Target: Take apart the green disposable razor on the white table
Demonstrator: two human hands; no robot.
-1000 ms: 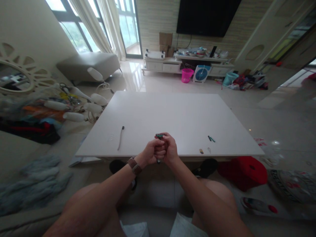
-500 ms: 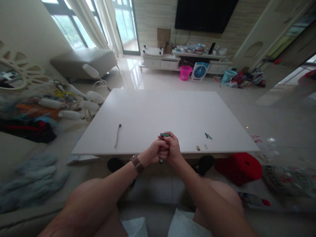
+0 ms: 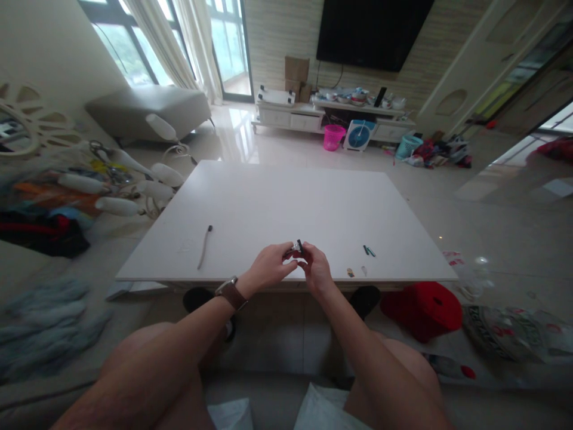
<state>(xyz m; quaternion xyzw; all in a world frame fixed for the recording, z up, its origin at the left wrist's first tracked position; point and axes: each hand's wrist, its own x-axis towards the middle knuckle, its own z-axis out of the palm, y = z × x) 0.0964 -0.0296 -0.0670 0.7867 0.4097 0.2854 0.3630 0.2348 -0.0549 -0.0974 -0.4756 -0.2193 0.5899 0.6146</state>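
A small razor (image 3: 298,245) with a dark head and a silvery neck is held above the table's near edge. My left hand (image 3: 271,264) grips it from the left, its fingers closed around the handle, most of which they hide. My right hand (image 3: 317,267) pinches at the razor's head from the right with curled fingers. To the right on the white table (image 3: 286,203) lie two slim green-and-black razor cartridges (image 3: 369,251). Closer to the edge are a small brownish piece (image 3: 350,272) and a small clear piece (image 3: 364,270). A toothbrush-like stick with a dark head (image 3: 205,248) lies to the left.
Below the table's right end stands a red stool-like object (image 3: 425,310), beside a printed plastic bag (image 3: 505,331). A white multi-armed lamp (image 3: 156,190) is near the left edge. Beyond the table are a pink basket (image 3: 333,138) and a blue-and-white fan (image 3: 359,135).
The razor has turned from its head facing me to side-on. My hands have moved from clasped together to slightly apart, with fingers less tightly wrapped. The view has shifted slightly.
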